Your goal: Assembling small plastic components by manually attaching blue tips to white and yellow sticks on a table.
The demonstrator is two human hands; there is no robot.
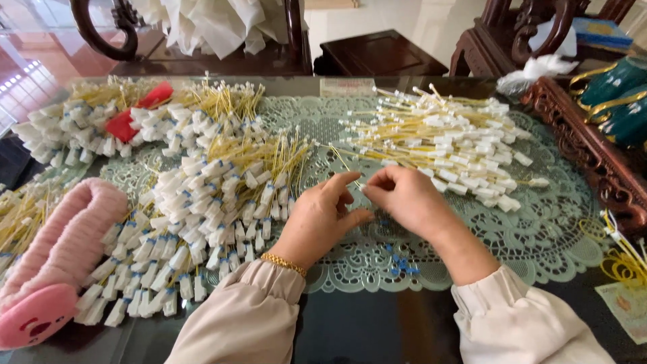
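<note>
Assembly seems under way: left hand (322, 212) and right hand (404, 197) pinch one yellow wire (345, 164) (connector piles flank them), needing fine fingertip alignment next.

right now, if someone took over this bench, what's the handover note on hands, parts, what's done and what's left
Left hand: fingers pinched at a thin yellow wire, over the lace mat.
Right hand: fingertips meet the left's at the same wire; whether it grips is hard to tell.
Parts: loose pile of white-tipped wires beyond the right hand; small blue pieces on the mat near the wrists.
Done, by the look of it: bundled rows left of the left hand, more stacks at far left beside a red piece.
Left, likely: the loose pile.
A pink band lies at the left edge.
</note>
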